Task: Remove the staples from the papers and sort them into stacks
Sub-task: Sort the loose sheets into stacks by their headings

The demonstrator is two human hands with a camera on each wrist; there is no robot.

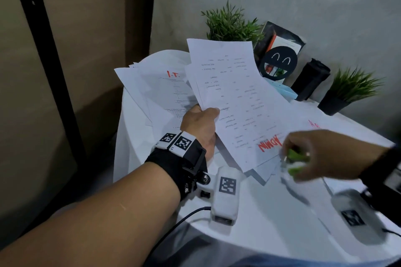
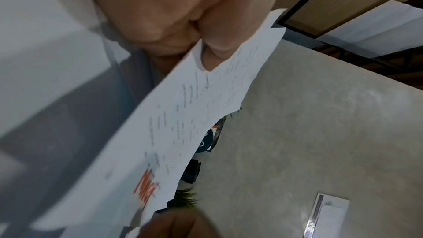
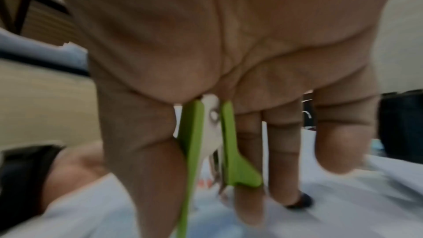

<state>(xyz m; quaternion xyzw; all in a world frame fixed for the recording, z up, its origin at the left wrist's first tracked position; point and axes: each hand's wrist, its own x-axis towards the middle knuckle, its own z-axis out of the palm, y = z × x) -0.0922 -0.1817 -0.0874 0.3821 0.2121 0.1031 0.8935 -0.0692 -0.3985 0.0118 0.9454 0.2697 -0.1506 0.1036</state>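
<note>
Staples remain, I judge: left hand (image 1: 200, 128) grips the stapled sheets (image 1: 234, 102), right hand (image 1: 312, 154) squeezes the staple remover (image 1: 296, 161) beside their corner.

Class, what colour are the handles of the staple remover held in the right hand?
Bright green, clearest in the right wrist view: staple remover, right hand.

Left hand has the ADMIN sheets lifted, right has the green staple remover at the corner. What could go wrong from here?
1. The sheets are held by one edge in the left hand, so the far corner may flex and tear under the staple remover.
2. The right hand is motion-blurred; the claws could miss the staple.
</note>
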